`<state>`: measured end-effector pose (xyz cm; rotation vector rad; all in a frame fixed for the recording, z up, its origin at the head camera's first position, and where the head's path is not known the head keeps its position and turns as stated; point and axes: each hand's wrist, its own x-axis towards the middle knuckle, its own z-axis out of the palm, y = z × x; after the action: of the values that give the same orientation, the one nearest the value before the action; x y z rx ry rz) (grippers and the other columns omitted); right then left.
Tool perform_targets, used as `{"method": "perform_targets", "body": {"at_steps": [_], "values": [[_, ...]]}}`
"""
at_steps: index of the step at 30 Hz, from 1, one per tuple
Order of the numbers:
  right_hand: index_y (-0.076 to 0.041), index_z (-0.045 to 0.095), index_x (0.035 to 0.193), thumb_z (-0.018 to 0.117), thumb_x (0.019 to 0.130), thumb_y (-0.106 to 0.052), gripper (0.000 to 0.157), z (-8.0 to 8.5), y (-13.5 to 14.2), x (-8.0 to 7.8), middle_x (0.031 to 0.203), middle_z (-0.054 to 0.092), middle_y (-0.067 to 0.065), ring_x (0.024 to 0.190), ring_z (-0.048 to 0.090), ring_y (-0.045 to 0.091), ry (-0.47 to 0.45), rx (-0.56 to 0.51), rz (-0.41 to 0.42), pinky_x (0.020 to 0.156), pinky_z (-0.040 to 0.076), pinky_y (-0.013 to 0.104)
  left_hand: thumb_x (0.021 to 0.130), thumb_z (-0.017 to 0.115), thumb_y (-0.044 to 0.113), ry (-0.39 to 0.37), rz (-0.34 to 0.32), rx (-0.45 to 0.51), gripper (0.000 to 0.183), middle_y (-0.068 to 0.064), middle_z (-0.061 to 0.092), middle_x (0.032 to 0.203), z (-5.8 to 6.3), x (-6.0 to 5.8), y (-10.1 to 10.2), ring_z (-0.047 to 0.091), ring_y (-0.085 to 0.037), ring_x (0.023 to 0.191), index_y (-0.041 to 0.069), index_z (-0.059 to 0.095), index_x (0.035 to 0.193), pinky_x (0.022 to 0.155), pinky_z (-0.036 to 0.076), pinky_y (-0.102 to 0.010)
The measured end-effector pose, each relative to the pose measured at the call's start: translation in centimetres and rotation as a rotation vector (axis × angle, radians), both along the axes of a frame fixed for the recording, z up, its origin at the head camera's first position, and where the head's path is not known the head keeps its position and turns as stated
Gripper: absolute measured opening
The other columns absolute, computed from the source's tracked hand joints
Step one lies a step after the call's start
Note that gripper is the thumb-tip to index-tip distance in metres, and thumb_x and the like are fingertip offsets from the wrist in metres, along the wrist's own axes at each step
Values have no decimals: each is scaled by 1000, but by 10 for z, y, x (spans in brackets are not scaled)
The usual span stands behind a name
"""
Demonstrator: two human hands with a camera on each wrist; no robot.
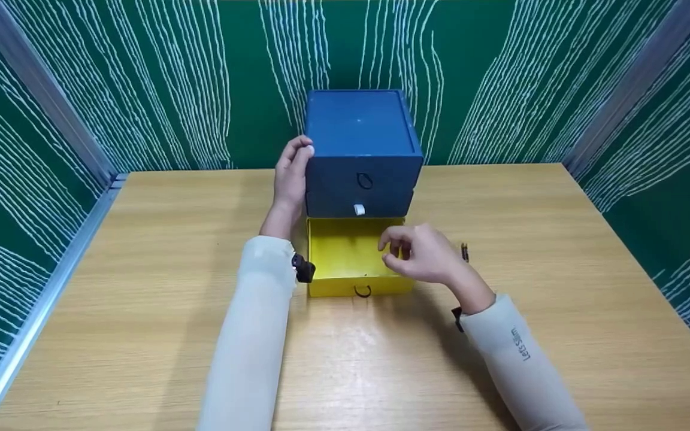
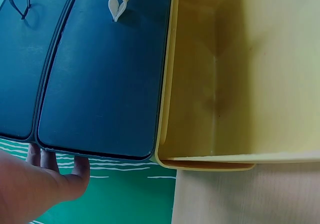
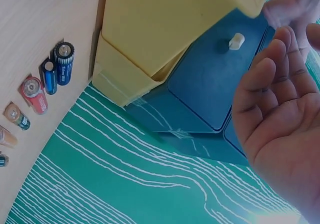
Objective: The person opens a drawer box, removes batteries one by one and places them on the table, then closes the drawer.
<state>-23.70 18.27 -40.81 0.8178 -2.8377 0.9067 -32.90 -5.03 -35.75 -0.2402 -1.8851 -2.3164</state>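
Note:
A stack of drawers stands at the back: two blue drawers (image 1: 360, 182) on top and a yellow drawer (image 1: 362, 286) at the bottom, pulled out. My left hand (image 1: 290, 179) rests on the left side of the blue stack, fingertips at its edge in the left wrist view. My right hand (image 1: 429, 254) hovers over the right side of the yellow drawer, fingers loosely bent. Its palm shows bare in the right wrist view. The lower blue drawer has a white pull tab (image 2: 119, 1); dark loops hang on the upper blue and yellow fronts.
Several batteries stand in a row on the table right of the drawers, among them a large blue battery (image 3: 64, 66) and a red battery (image 3: 35, 94). The wooden table (image 1: 159, 287) meets green walls (image 1: 261, 120) with white wavy lines.

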Motion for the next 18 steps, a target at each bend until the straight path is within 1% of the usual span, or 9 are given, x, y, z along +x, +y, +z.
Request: {"method": "perform_targets", "body": {"at_steps": [5,7,10,13,15,18], "values": [[-29,61,81,59,77,-26,6,-4,-4,3,66,54,-14,55,48,7,4,13,31,51,42,23,91,41,23,-14,3,-10,21,1,45,112,0,1,0,38,-14,108,14,49,108,95,30,-32],[-27,63,80,59,76,-26,5,-6,-7,5,66,54,-15,55,47,5,20,25,44,50,42,22,91,41,23,-13,6,-19,21,1,45,112,-1,1,0,38,-14,108,14,49,108,95,30,-32],[-25,64,80,58,76,-27,7,-8,-12,8,65,54,-17,50,46,3,62,53,72,48,39,21,91,41,22,8,16,-26,21,1,46,111,-1,0,1,39,-14,107,12,50,107,95,30,-29],[-27,65,78,58,75,-28,7,-9,-17,12,62,53,-18,48,44,0,101,81,100,45,37,20,90,41,20,24,26,-22,20,0,46,109,-1,0,1,40,-14,105,10,50,106,93,31,-27],[-28,64,76,58,75,-29,7,-9,-20,16,61,53,-19,48,44,-1,105,99,112,44,37,19,90,42,20,25,29,-21,20,0,47,109,0,0,1,40,-14,105,10,51,106,92,31,-27],[-30,64,75,58,75,-30,6,-8,-25,21,60,54,-19,50,46,-3,81,113,124,44,38,18,90,42,22,5,25,-27,21,1,46,111,0,0,0,39,-14,107,12,50,106,94,30,-30]]}}
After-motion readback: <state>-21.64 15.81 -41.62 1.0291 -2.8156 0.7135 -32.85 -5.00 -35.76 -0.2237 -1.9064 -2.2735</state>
